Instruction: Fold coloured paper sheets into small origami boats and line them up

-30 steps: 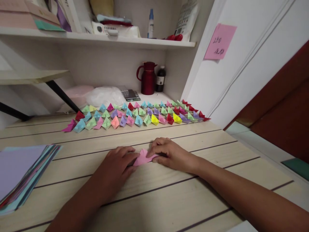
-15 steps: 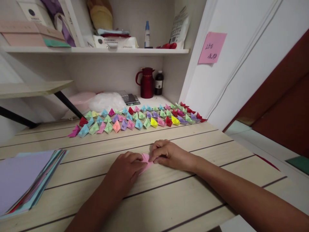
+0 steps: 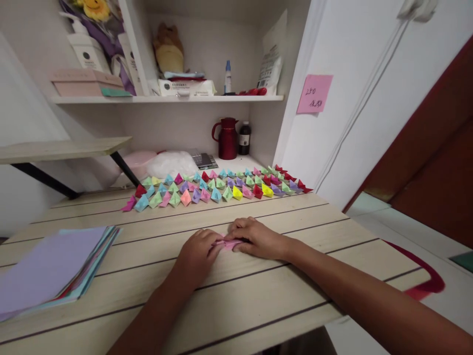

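A small folded piece of pink paper (image 3: 229, 243) lies on the wooden table (image 3: 254, 296) between my hands. My left hand (image 3: 199, 254) pinches its left side between thumb and fingers. From the right, my right hand (image 3: 254, 238) grips the paper's other side, fingers bent over the top edge. Parts of the paper are hidden under my fingers. Beyond my hands, several small folded paper boats (image 3: 216, 194) in many colours stand in rows along the back of the table.
A stack of coloured paper (image 3: 55, 271) lies at the left. Behind the boats stand a red jug (image 3: 228, 139) and a dark bottle (image 3: 244, 139). A small raised shelf (image 3: 66, 149) on black legs is at the back left. A pink note (image 3: 315, 94) hangs on the wall.
My left hand has shifted its hold on the pink paper, which now shows as a narrower, flatter strip. My right hand stays on its side. The camera view has tilted up slightly.
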`<state>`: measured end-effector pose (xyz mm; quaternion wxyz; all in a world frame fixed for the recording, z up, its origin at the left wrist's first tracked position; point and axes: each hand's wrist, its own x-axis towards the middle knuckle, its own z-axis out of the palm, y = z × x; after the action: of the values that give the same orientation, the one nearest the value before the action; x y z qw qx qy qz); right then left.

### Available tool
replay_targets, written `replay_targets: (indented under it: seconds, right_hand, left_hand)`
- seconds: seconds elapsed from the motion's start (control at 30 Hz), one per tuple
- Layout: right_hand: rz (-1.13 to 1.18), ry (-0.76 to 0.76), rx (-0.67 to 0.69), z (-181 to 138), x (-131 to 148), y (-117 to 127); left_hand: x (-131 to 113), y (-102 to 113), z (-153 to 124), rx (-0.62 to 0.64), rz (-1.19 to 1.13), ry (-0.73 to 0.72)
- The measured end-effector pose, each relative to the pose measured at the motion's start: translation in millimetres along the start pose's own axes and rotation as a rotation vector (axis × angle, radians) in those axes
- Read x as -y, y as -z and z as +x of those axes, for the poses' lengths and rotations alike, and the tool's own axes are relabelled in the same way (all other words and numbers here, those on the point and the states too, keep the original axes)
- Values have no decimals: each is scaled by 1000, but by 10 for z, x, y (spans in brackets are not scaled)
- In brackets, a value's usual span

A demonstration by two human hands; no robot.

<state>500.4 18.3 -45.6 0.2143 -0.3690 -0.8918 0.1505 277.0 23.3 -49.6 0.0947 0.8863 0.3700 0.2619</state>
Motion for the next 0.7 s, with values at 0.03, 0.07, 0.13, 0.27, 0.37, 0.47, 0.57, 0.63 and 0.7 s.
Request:
replay_targets:
  seconds: [0.03,0.07,0.13,0.27,0.37,0.47,0.57,0.63,0.7]
  right_hand:
    - [13,2,2,13,2,-2]
    - [42,2,6,33,-2,1]
    - [135,-11,26,91,-22,18]
    - [280,-139,135,246,-36,106]
    - [256,-222,230,334,22,193]
    - [123,-253,253,370,128,242]
    - [-106,-266,190,387,250,203]
    - [-268,-271,137,403,329,130]
    - [-410,-260,97,422,398,41]
  left_hand:
    - [2,8,1,-12,-15,26]
    - [4,18,3,-19,-29,50]
    - [7,36,8,-20,-55,86]
    - [1,61,21,-35,-82,120]
    - [-10,72,26,-25,-96,125]
    - [-10,68,24,-7,-127,131]
    - [14,40,22,-13,-146,140]
    - [39,15,26,-20,-157,147]
    - [61,-6,33,-23,-174,151]
